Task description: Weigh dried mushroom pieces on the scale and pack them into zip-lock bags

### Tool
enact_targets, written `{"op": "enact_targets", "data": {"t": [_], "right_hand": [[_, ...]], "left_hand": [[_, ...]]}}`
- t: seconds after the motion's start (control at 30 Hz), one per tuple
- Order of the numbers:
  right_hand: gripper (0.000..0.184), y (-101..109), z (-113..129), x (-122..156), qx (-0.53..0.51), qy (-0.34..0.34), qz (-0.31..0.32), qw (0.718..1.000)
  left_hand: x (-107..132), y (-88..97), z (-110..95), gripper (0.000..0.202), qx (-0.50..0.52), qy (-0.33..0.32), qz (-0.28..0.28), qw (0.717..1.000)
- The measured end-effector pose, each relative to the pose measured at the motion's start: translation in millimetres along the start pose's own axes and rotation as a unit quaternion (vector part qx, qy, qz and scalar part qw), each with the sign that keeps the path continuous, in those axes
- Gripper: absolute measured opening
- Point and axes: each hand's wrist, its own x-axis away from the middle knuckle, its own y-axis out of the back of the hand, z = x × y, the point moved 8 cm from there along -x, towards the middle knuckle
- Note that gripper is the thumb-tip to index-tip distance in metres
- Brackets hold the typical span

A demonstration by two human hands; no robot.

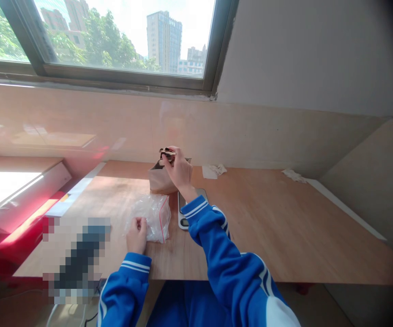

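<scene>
Right grip (179, 171) pinches dark pieces (167, 155)
Best held steady, paper bag (160, 180) just below; left grip (137, 235) curls at plastic bag (154, 212), hold unclear.

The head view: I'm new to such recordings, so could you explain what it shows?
There's no machine: a person wears the camera on their head, looking forward and down. The bare right hand holds a small dark object, which I can't identify, above a tan open bag. The bare left hand, fingers curled, is at a clear plastic bag with a red line; whether it grips is unclear. A flat white device also lies on the brown wooden table.
</scene>
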Motion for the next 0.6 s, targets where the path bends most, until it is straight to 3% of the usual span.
{"op": "enact_targets", "data": {"t": [0.2, 0.37, 0.53, 0.6], "right_hand": [[0.023, -3.8, -5.9, -1.9, -0.129, 0.047, 0.015, 0.990], [0.029, 8.7, -26.0, -3.1, -0.233, -0.024, -0.024, 0.972], [0.031, 1.1, -27.9, -3.5, -0.247, -0.028, 0.071, 0.966], [0.035, -1.4, -28.3, -3.7, -0.237, -0.033, 0.080, 0.968]], "left_hand": [[-0.7, -0.2, 0.4, 0.032, 0.005, 0.002, 0.002, 1.000], [-0.8, 0.4, -1.0, 0.031, -0.007, -0.001, 0.001, 1.000], [-0.4, 0.8, -2.4, 0.031, -0.002, -0.010, -0.002, 1.000], [-0.3, 0.8, -2.7, 0.031, -0.001, -0.013, -0.004, 1.000]]}}
